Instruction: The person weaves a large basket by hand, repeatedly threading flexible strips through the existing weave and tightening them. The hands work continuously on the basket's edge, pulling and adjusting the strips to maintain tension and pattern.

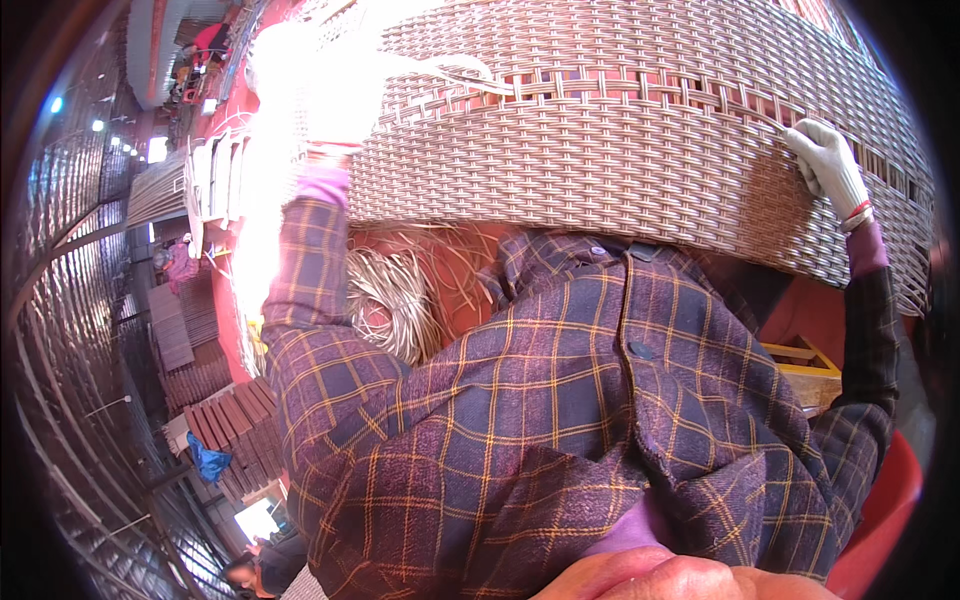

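A wide woven wicker panel point(600, 150) of flat, pale brown strands spreads across the upper view in front of me. A more open band with gaps runs across it, and red shows through. My right hand point(828, 165), in a white glove, is at the panel's right part with its fingers pinched on a thin weaving strand point(765, 118) beside the open band. At the panel's left end, strong glare washes out my left hand point(335, 95), so its fingers cannot be made out. A loose loop of pale strand point(455, 68) runs from beside it to the open band.
A coil of pale strands point(390, 305) lies below the panel, near my left arm, with loose ends around it. A yellow-edged wooden box point(805, 365) is by my right arm. Stacked brown slatted pieces point(230, 425), a blue cloth-like item point(208, 460) and other people are at the left.
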`<state>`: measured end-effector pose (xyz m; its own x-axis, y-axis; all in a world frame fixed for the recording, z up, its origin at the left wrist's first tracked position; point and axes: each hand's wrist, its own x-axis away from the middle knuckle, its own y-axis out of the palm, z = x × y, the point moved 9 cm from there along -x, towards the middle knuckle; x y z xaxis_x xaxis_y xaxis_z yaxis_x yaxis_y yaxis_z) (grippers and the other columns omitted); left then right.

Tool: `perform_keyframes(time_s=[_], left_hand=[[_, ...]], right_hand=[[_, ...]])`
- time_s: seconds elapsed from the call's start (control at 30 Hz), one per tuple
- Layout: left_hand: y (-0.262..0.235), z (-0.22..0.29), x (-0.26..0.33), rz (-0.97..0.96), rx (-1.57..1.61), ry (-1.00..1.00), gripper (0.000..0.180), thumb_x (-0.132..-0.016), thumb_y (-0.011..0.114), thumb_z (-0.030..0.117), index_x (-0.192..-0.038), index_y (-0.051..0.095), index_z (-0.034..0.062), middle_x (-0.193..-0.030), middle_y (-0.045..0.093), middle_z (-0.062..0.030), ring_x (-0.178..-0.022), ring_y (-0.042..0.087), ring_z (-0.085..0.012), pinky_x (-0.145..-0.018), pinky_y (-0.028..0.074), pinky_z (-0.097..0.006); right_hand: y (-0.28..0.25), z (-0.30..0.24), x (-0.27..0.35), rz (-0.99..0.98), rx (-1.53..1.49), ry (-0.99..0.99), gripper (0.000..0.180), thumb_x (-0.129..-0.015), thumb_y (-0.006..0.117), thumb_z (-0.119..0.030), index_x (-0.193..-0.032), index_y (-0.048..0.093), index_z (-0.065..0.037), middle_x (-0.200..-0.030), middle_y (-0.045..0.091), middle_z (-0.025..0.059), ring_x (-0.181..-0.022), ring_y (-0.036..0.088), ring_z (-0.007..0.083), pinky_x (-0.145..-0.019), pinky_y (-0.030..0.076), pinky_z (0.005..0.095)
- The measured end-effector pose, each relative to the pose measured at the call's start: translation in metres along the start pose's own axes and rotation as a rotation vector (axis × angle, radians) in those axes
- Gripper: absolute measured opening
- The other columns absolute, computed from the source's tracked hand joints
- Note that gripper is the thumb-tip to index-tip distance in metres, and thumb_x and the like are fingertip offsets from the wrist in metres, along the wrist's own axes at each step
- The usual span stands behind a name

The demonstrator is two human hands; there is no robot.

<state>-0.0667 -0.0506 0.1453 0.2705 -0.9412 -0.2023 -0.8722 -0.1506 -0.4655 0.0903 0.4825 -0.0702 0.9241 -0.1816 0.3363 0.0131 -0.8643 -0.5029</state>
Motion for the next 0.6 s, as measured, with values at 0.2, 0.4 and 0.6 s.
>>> perform_keyframes(time_s=[0.2, 0.4, 0.6], left_hand=[[-0.036, -0.047, -0.05, 0.087, 0.936, -0.423, 0.055, -0.098, 0.074, 0.037, -0.143, 0.068, 0.0052, -0.129, 0.078, -0.0159, -0.116, 0.076, -0.0265, -0.093, 0.062, -0.043], [-0.084, -0.02, -0.1, 0.078, 1.153, -0.535, 0.047, -0.099, 0.071, 0.031, -0.139, 0.069, 0.005, -0.127, 0.077, -0.0152, -0.113, 0.075, -0.0279, -0.095, 0.06, -0.045], [-0.043, -0.003, -0.099, -0.086, 1.003, -0.36, 0.043, -0.1, 0.07, 0.031, -0.135, 0.071, 0.0059, -0.125, 0.077, -0.0137, -0.112, 0.074, -0.0292, -0.097, 0.059, -0.046]], right_hand=[[0.002, -0.034, 0.006, -0.073, 0.242, -0.211, 0.032, -0.108, 0.066, -0.032, -0.098, 0.071, -0.003, -0.074, 0.058, -0.0026, -0.065, 0.054, 0.0058, -0.061, 0.046, 0.0259], [0.03, -0.109, 0.027, -0.047, -0.054, -0.655, 0.043, -0.11, 0.06, -0.038, -0.139, 0.074, -0.008, -0.135, 0.074, 0.0081, -0.121, 0.067, 0.0149, -0.103, 0.052, 0.028], [0.052, -0.113, 0.01, -0.11, 0.21, -0.604, 0.034, -0.113, 0.058, -0.033, -0.107, 0.072, -0.003, -0.095, 0.068, 0.0092, -0.09, 0.064, 0.0227, -0.085, 0.052, 0.0384]])
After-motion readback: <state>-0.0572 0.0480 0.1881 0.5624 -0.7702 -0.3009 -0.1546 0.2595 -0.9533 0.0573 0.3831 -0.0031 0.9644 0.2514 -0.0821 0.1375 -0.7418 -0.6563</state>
